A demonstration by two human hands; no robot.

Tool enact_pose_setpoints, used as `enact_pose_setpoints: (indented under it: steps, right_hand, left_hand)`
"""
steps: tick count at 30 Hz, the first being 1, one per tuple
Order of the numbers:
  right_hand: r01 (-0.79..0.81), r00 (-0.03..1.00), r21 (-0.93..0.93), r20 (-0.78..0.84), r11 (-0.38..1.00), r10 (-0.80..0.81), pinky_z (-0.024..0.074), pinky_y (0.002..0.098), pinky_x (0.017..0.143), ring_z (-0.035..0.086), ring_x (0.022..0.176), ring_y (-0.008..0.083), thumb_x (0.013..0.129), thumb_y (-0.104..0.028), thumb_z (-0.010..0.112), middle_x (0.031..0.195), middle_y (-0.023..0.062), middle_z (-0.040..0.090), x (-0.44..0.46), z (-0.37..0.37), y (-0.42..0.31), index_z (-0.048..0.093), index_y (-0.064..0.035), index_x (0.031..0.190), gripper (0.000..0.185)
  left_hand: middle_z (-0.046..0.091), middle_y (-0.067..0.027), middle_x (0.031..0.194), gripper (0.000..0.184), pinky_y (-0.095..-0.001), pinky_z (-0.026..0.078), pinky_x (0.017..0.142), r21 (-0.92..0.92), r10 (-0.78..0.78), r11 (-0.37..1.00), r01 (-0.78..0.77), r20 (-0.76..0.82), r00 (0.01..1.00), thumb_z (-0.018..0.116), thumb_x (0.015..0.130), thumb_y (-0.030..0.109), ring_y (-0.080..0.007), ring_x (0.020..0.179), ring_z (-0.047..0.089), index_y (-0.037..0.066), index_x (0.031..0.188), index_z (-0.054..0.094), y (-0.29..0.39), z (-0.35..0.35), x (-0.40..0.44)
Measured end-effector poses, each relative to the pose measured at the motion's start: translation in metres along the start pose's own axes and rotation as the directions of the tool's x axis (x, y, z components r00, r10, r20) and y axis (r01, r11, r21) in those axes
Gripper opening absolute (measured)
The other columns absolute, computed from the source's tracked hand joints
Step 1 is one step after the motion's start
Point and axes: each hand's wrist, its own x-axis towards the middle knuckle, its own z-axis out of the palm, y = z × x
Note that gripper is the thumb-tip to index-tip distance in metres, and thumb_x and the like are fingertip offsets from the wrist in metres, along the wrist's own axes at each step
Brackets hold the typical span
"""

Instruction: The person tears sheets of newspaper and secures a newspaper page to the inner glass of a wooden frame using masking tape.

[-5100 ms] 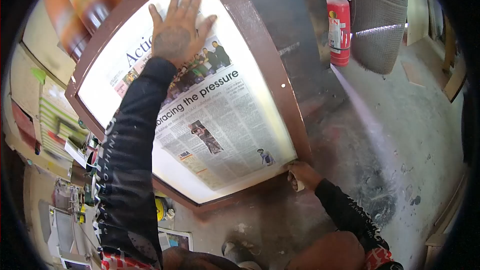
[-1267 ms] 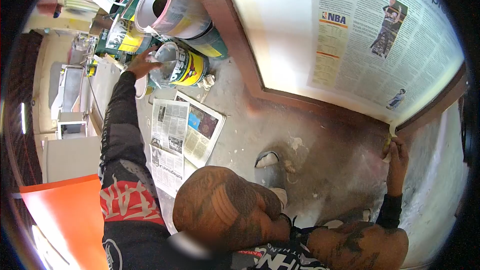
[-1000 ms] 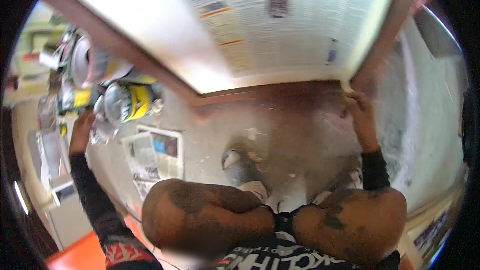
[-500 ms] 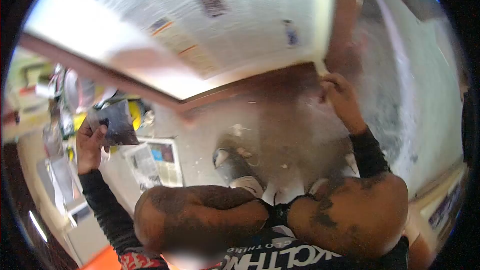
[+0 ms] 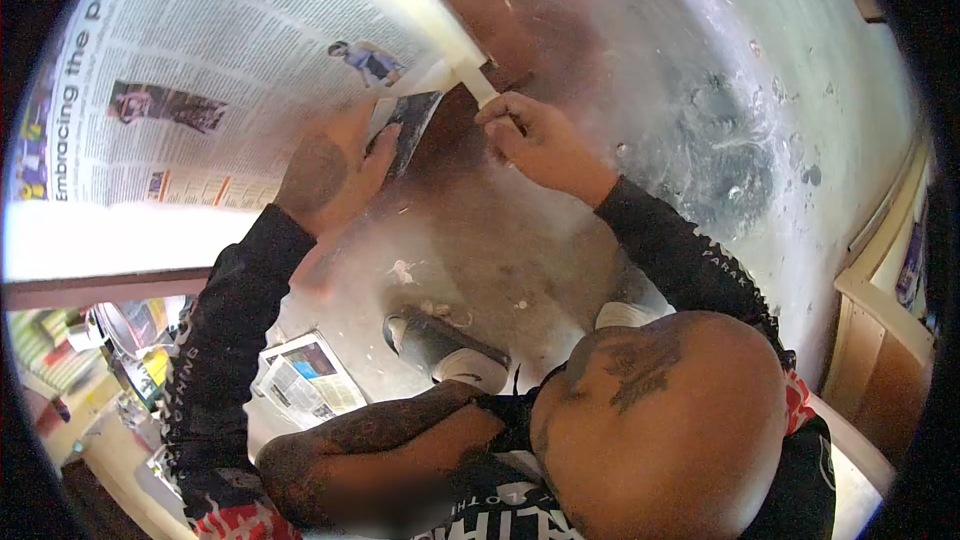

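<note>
My left hand (image 5: 335, 165) grips a thin, flat, dark square plate (image 5: 418, 132) with a pale edge, thumb on its face. It is at the lower corner of a panel covered in newspaper (image 5: 230, 50). The plate lies close to the newspaper's edge; whether it touches is unclear. My right hand (image 5: 545, 143) pinches the loose end of a cream strip of masking tape (image 5: 474, 78), which runs up along the newspaper's border. Just beyond the fingers is the panel's red-brown frame (image 5: 480, 0).
A folded newspaper (image 5: 305, 380) lies on the dusty floor (image 5: 470, 250) near my shoe (image 5: 430, 345). Assorted items, some yellow (image 5: 155, 365), crowd the left side. A pale, stained wall or surface (image 5: 740, 140) rises at right, with a wooden piece of furniture (image 5: 870, 340) below it.
My left hand has moved from the far left, bringing the plate up to the panel's corner near my right hand. The view has turned; my right hand still pinches the tape.
</note>
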Motion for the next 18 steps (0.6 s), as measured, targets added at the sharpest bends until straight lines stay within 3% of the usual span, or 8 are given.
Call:
enact_pose_setpoints:
  steps: [2,4,11,13,17,18]
  right_hand:
    - [-0.015,1.0,-0.004,-0.002,1.0,0.015,0.0509,0.0269,0.07,0.062,0.075,0.0104,0.1,-0.013,0.052,0.08,0.0023,0.062,-0.001,-0.001,0.0,0.059,-0.0002,0.112,0.018]
    - [0.03,0.999,-0.031,-0.013,0.999,-0.031,0.0507,0.0266,0.07,0.062,0.077,0.0103,0.1,-0.013,0.052,0.084,0.0031,0.062,-0.002,-0.002,-0.006,0.06,0.0003,0.111,0.019]
    - [0.044,0.999,0.001,-0.021,0.999,-0.044,0.0513,0.027,0.07,0.062,0.077,0.0108,0.099,-0.012,0.051,0.086,0.0042,0.062,0.004,0.0,0.006,0.061,0.0005,0.109,0.018]
    - [0.141,0.985,-0.01,-0.097,0.99,-0.142,0.0542,0.0357,0.069,0.068,0.072,0.021,0.09,-0.015,0.06,0.079,0.0118,0.069,0.006,0.001,0.012,0.066,-0.0031,0.105,0.02]
    - [0.041,0.997,0.059,-0.073,0.997,-0.037,0.055,0.0364,0.071,0.069,0.075,0.022,0.089,-0.015,0.061,0.082,0.0128,0.07,0.003,-0.002,-0.001,0.066,-0.0036,0.104,0.02]
    - [0.095,0.994,0.015,-0.058,0.995,-0.094,0.0533,0.0322,0.069,0.065,0.075,0.0166,0.094,-0.014,0.056,0.082,0.0084,0.067,0.002,-0.003,-0.003,0.064,-0.0017,0.106,0.019]
  left_hand:
    - [0.066,-0.0287,0.09,0.031,-0.0511,0.051,0.074,0.0,-0.015,1.0,0.015,-0.009,1.0,0.06,0.093,0.017,-0.0471,0.084,0.065,-0.004,0.116,0.059,0.002,0.012,0.014]
    - [0.066,-0.0284,0.088,0.028,-0.0516,0.05,0.073,0.072,0.057,0.996,-0.048,-0.119,0.991,0.058,0.094,0.017,-0.0468,0.082,0.065,-0.004,0.113,0.06,0.001,0.022,0.023]
    - [0.066,-0.0282,0.089,0.023,-0.0514,0.05,0.076,0.163,0.045,0.986,-0.029,-0.094,0.995,0.058,0.094,0.016,-0.0465,0.084,0.064,-0.004,0.104,0.059,0.013,0.028,0.038]
    - [0.066,-0.0277,0.089,0.023,-0.0508,0.05,0.077,0.193,0.096,0.979,-0.067,-0.146,0.985,0.059,0.093,0.017,-0.0458,0.085,0.064,-0.003,0.104,0.06,0.014,0.03,0.043]
    - [0.067,-0.0266,0.091,0.023,-0.0509,0.05,0.078,0.202,0.113,0.975,-0.09,-0.103,0.988,0.06,0.092,0.017,-0.0447,0.087,0.065,-0.002,0.105,0.06,0.013,0.029,0.057]
    - [0.067,-0.0257,0.094,0.023,-0.0507,0.051,0.078,0.232,0.068,0.971,-0.051,-0.067,0.995,0.06,0.092,0.017,-0.044,0.088,0.065,-0.001,0.106,0.061,0.014,0.029,0.06]
